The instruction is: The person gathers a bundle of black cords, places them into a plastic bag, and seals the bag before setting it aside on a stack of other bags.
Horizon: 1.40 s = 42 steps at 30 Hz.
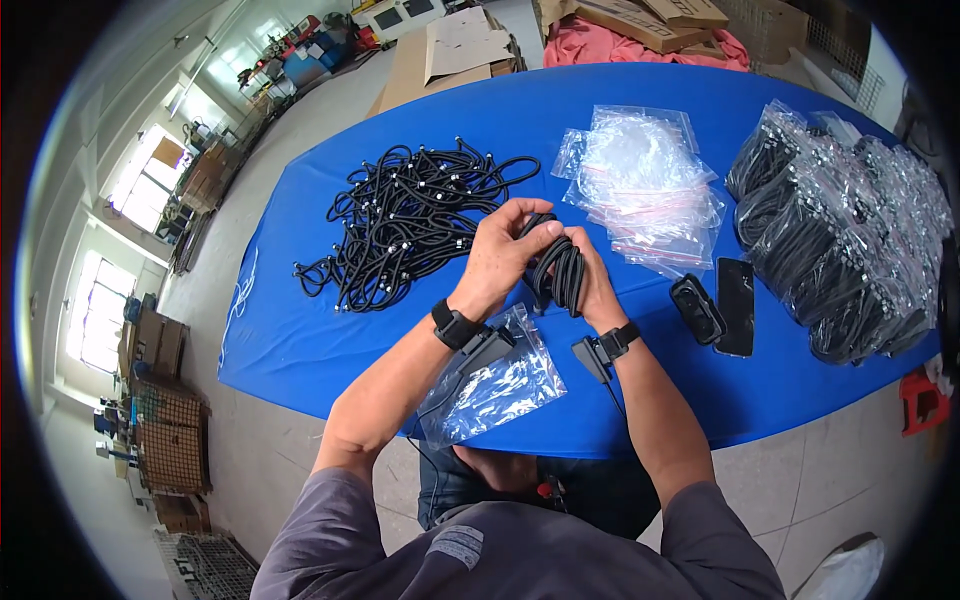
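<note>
Above the middle of the blue table, both hands are closed around a coiled bundle of black elastic cord (563, 278). My left hand (493, 262) pinches the top of the coil between thumb and fingers. On the other side, my right hand (598, 294) wraps the loops, with its fingers partly hidden behind them. A clear plastic bag (530, 375) lies flat on the cloth below my hands, partly under my left wrist. Left of the hands spreads a tangled pile of black cord loops (400, 225) with small silvery ends.
A stack of clear zip bags (645, 185) lies beyond my right hand. Bags packed with black cords (835, 240) are heaped at the right. Between them and my wrist lie a black case (697, 310) and a flat black slab (735, 305). Cardboard (460, 50) stands past the table (300, 335).
</note>
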Motion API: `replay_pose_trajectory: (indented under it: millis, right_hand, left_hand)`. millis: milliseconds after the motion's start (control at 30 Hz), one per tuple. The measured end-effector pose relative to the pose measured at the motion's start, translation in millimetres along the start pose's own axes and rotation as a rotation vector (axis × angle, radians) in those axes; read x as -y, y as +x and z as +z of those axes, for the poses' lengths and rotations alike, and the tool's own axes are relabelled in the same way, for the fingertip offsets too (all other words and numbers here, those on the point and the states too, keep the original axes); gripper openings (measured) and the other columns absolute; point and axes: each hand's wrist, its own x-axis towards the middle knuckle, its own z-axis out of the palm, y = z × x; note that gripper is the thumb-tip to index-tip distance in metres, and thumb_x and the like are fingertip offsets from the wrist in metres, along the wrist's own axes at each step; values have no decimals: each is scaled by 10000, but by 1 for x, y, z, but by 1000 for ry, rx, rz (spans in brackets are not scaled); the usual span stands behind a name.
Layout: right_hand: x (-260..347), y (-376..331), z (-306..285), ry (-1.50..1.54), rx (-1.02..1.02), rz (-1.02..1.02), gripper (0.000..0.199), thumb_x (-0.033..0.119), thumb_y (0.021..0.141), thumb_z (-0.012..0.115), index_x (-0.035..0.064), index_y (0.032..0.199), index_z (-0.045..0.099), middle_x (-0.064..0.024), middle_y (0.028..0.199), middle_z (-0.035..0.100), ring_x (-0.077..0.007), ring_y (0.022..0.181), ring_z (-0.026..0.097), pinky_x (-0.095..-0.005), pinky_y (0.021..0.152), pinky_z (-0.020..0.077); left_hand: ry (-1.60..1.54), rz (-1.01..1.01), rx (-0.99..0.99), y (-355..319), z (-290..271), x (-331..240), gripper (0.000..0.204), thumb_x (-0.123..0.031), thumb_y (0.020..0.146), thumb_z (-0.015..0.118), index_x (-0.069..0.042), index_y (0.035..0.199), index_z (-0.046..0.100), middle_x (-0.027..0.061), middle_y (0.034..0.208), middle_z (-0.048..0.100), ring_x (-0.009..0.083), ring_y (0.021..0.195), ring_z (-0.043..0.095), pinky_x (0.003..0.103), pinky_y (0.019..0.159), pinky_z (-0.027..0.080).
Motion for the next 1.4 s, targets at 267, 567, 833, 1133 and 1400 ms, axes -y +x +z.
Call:
replay_pose_trajectory:
  millis: [267, 567, 833, 1133, 1400]
  right_hand:
    - [7, 1, 0, 256, -47, -23, 305, 164, 955, 640, 21, 1217, 579, -49, 972, 682, -137, 861, 641, -274, 799, 530]
    - [22, -3, -14, 415, 96, 21, 204, 104, 985, 572, 20, 1163, 626, -23, 1041, 671, -89, 921, 621, -254, 815, 521]
    - [7, -6, -1, 706, -123, 36, 258, 170, 1032, 526, 24, 1233, 595, -39, 1118, 654, -105, 994, 621, -278, 874, 518]
    - [15, -3, -3, 328, -47, 73, 342, 194, 1033, 568, 11, 1321, 551, -47, 1177, 634, -144, 1061, 617, -310, 920, 518]
    - [-2, -5, -7, 691, -76, 31, 320, 113, 998, 621, 10, 1296, 570, -51, 1173, 634, -146, 1035, 619, -305, 900, 519]
  left_hand:
    - [-225, -46, 152, -16, 6, 4, 473, -94, 966, 700, -1, 1392, 517, 20, 1049, 674, 70, 945, 633, 246, 885, 509]
    - [-273, 29, 206, -28, 4, 10, 710, -151, 907, 769, -8, 1501, 407, 79, 1209, 647, 146, 1130, 611, 335, 1018, 473]
    - [741, 529, -154, -31, 27, 10, 857, -310, 814, 815, -40, 1515, 404, 235, 1430, 469, 337, 1258, 542, 406, 1100, 422]
    - [885, 459, -76, -19, 27, 6, 628, -180, 869, 664, -101, 1463, 480, 252, 1427, 441, 431, 1203, 541, 474, 991, 511]
    - [848, 559, 5, -34, 34, 4, 578, -118, 890, 640, -112, 1447, 484, 253, 1439, 433, 433, 1203, 555, 466, 933, 552]
